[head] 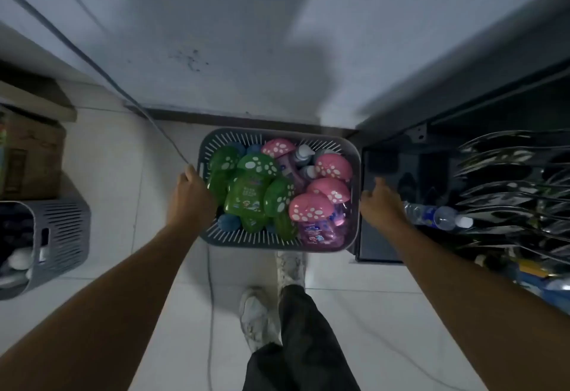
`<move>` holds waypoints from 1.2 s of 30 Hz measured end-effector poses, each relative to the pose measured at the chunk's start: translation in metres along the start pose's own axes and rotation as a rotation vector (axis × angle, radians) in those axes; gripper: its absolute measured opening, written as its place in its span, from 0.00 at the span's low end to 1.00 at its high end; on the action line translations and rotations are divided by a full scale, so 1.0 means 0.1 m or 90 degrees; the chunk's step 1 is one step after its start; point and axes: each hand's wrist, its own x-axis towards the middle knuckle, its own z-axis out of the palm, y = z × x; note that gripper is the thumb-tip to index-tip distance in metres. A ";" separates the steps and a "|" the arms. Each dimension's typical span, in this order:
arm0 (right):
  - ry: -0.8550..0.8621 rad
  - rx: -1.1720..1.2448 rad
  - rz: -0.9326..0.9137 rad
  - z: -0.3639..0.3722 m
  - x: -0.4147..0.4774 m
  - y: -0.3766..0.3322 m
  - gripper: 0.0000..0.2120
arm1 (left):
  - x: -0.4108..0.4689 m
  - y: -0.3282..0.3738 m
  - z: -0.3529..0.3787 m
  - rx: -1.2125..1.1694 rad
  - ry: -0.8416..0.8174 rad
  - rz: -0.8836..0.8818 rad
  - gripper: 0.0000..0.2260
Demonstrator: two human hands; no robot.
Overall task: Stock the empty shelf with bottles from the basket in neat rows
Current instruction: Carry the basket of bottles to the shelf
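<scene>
Grey slatted basket on floor, full of green and pink bottles

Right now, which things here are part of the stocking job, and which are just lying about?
Part of the job:
- grey basket, held at both ends by left hand and right hand
- green bottles and pink bottles with spotted mushroom caps
- dark shelf unit beside it

Lying about:
- second grey basket
- cardboard box
- clear water bottle
- cable
</scene>
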 end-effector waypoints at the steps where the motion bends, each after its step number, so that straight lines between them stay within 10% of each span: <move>1: -0.011 -0.012 0.006 0.02 0.04 0.00 0.24 | 0.04 0.01 0.03 0.004 0.003 -0.001 0.21; 36: -0.104 -0.079 -0.061 -0.42 -0.35 -0.03 0.10 | -0.25 0.01 -0.16 0.063 -0.007 -0.121 0.09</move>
